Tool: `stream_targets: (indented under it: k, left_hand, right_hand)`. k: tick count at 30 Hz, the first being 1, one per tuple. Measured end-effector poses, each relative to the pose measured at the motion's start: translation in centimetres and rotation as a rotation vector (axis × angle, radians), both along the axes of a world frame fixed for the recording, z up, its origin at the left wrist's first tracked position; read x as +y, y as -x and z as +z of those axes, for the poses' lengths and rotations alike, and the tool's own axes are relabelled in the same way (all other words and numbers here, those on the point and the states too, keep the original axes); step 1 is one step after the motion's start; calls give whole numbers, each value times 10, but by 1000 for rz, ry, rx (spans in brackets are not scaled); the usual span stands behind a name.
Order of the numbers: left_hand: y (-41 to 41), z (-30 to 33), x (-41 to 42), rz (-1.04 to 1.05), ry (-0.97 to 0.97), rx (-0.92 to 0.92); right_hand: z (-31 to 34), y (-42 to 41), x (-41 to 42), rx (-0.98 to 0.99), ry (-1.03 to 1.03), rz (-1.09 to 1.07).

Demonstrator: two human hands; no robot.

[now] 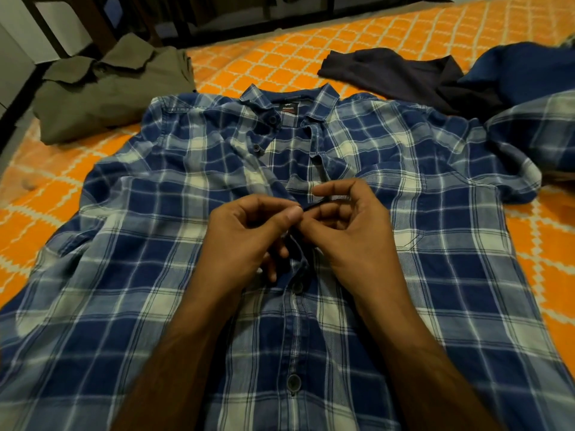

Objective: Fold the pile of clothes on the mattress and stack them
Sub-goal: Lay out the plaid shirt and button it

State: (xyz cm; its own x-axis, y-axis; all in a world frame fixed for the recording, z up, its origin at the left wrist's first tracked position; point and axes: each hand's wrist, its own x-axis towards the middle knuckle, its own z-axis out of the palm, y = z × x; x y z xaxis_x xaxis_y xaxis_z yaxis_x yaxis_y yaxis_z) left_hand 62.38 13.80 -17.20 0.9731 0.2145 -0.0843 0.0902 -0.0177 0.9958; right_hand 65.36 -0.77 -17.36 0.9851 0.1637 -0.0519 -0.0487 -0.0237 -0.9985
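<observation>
A blue-and-white plaid cotton button-up shirt (193,244) lies front-up and spread wide across the mattress with an orange sheet crossed by white lattice lines (311,48), collar pointing to twelve o'clock and hem running off toward six. It fills most of the bed's near half; its sleeves reach out toward nine and three o'clock.

At the centre, both hands meet over the button placket. The left hand (245,234) has its thumb and forefinger pinched on the placket edge, the other fingers curled under. The right hand (351,225) pinches the opposite edge, forefinger arched above, remaining fingers bent narrow around the cloth. Below them two dark buttons sit fastened; above them the front hangs open up to the collar.

At ten o'clock a folded olive-green collared shirt (109,94) rests close to the bed's left edge, just beside the plaid shoulder, possibly touching it. At one o'clock a crumpled dark navy garment (401,76) lies loose, and at two o'clock a heap of deep blue cloth (522,70) overlaps it, with a second piece of plaid cloth (535,122) beneath, touching the spread shirt's right sleeve.

Bare orange sheet shows at twelve o'clock between the collar and the far edge, in a strip along eight to nine o'clock, and at four o'clock past the right side seam.
</observation>
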Motion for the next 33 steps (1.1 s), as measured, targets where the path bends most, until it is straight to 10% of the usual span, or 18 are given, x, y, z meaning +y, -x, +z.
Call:
stream_targets:
  k: [17, 33]
  left_hand:
    - [-6, -11, -11, 247, -424, -157]
    - [-9, -14, -14, 127, -348, -189]
  right_hand:
    - [1, 0, 0, -87, 112, -21]
    - [-9, -7, 0, 58, 21, 11]
